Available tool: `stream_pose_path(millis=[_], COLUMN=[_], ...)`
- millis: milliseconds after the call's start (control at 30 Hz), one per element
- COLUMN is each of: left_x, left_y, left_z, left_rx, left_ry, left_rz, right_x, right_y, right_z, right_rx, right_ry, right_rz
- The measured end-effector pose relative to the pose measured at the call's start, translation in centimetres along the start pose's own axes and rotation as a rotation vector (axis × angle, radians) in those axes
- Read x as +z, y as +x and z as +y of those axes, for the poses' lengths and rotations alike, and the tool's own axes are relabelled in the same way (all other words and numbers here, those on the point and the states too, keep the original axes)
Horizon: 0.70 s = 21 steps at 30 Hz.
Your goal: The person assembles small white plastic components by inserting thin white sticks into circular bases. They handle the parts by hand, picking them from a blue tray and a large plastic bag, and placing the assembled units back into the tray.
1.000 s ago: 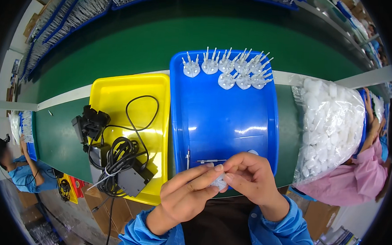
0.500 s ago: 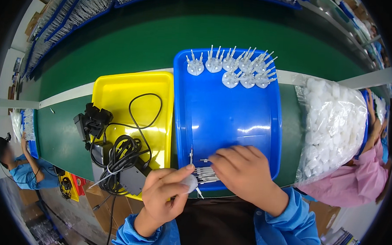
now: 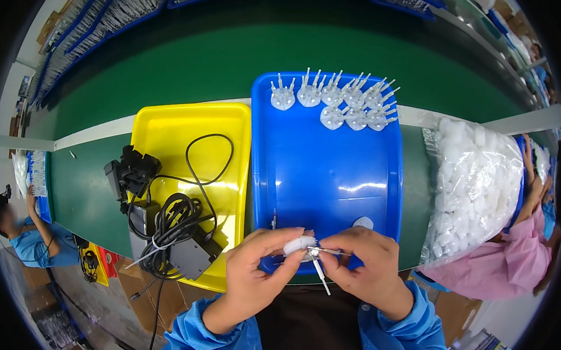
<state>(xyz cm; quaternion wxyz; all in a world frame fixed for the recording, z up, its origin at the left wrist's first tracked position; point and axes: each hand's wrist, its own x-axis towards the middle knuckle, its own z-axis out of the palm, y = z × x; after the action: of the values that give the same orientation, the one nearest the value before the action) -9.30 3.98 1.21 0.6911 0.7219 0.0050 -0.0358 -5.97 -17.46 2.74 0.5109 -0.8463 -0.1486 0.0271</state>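
Note:
Above the near edge of the blue tray (image 3: 321, 170), my two hands meet. Pinched in my left hand (image 3: 256, 266) is a round white disc (image 3: 297, 244), turned on its side. A slim white pin (image 3: 321, 278) sticks out of it, slanting down to the right. My right hand (image 3: 371, 266) grips another thin pin (image 3: 328, 251) by its end, with its tip against the disc. Loose pins beneath my hands are mostly hidden; a dark-tipped one (image 3: 274, 220) shows. Another white disc (image 3: 363, 223) lies in the tray behind my right hand.
Several discs with upright pins (image 3: 282, 99) stand along the tray's far side. A yellow tray (image 3: 162, 123) to the left carries bundled black cables (image 3: 182, 214) and a dark device (image 3: 136, 172). A clear bag of white pieces (image 3: 474, 190) sits right. People work at both sides.
My right hand has come back from the loose pins with one and brought it to the disc. My left hand has shifted right and turned the disc. A loose disc now shows in the tray.

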Motion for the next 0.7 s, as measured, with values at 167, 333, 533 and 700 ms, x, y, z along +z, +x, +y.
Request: stream_pose_path(millis=[167, 333, 533, 700], left_x=[0.5, 0.1, 0.1, 0.4], left_y=[0.5, 0.7, 1.2, 1.1], left_z=[0.2, -0.4, -0.1, 0.4], left_rx=[-0.041, 0.054, 0.234, 0.360], left_ry=[-0.033, 0.119, 0.406, 0.629], left_rz=[0.013, -0.014, 0.016, 0.037], right_x=[-0.7, -0.8, 0.1, 0.2], right_y=[-0.7, -0.9, 0.1, 0.0], right_z=[0.9, 0.8, 0.9, 0.6], right_rx=[-0.046, 0.023, -0.032, -0.133], right_ry=[-0.064, -0.008, -0.083, -0.289], right_rz=[0.004, -0.029, -0.034, -0.054])
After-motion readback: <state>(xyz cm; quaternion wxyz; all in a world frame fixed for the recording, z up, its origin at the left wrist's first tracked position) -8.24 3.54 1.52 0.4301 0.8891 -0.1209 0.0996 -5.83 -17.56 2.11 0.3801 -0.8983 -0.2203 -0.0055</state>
